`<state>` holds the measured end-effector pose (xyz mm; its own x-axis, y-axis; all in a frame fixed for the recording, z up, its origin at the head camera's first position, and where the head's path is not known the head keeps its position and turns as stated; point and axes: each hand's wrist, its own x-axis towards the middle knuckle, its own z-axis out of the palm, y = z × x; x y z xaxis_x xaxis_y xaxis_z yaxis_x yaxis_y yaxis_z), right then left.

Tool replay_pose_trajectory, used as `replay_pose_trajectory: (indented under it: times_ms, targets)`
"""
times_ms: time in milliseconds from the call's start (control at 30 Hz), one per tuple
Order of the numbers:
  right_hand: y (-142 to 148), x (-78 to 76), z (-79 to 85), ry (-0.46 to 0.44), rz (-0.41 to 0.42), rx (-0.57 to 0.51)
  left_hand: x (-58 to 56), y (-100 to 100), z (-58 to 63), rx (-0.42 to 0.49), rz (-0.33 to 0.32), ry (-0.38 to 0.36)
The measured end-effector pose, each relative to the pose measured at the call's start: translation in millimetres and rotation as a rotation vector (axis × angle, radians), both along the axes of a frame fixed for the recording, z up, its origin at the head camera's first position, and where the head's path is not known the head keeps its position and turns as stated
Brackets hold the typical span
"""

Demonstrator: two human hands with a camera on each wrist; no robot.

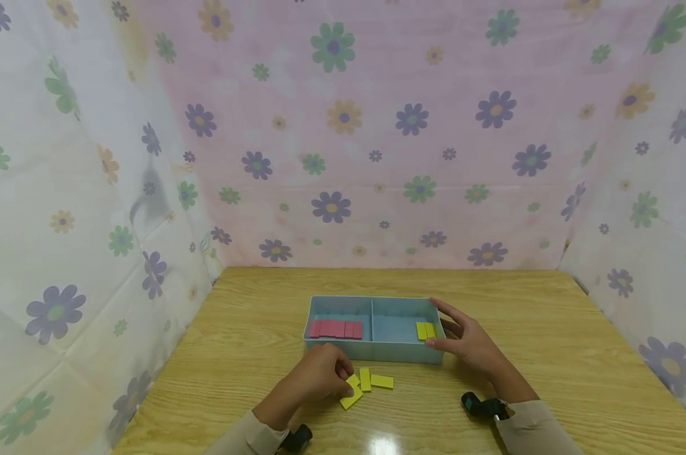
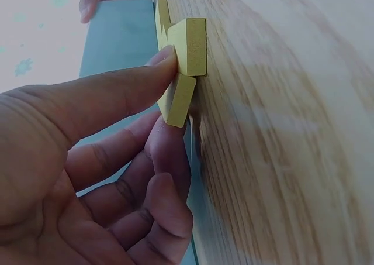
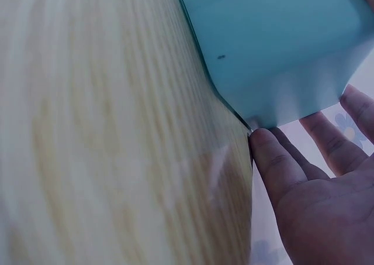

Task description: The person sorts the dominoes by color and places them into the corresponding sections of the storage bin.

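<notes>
A light blue two-compartment box [image 1: 377, 351] stands on the table. Several pink rectangular blocks [image 1: 336, 329] lie side by side in its left compartment, and two yellow blocks [image 1: 425, 331] sit at the right end of the other. In front of the box, my left hand [image 1: 318, 374] pinches a yellow block [image 2: 177, 101] between thumb and fingers, against another yellow block [image 2: 196, 47]. Two more yellow blocks [image 1: 365, 380] lie just right of that hand. My right hand [image 1: 475, 345] holds the box's right end, thumb at the front rim and fingers along the end wall.
The wooden table [image 1: 251, 316] extends around the box on all sides. Flower-patterned cloth [image 1: 377, 139] hangs behind the table and along both sides. Dark wrist-worn devices [image 1: 482, 406] sit below both hands.
</notes>
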<state>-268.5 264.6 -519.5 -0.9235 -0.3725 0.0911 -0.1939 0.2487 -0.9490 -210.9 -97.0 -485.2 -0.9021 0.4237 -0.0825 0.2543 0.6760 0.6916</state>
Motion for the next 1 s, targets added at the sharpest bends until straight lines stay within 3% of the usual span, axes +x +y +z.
replay_pose_trajectory:
  times_ms: [600, 800, 1000]
  targets:
    - [-1, 0.0, 0.6, 0.008, 0.001, 0.004, -1.1, -3, 0.1, 0.04, 0.006, -0.008]
    - [-1, -0.1, -0.2, 0.009, 0.002, 0.0, -2.0, -3, 7.9, 0.012, 0.029, 0.02]
    - [-1, 0.1, 0.3, 0.014, 0.009, -0.004, -3.1, 0, 18.0, 0.029, 0.004, 0.058]
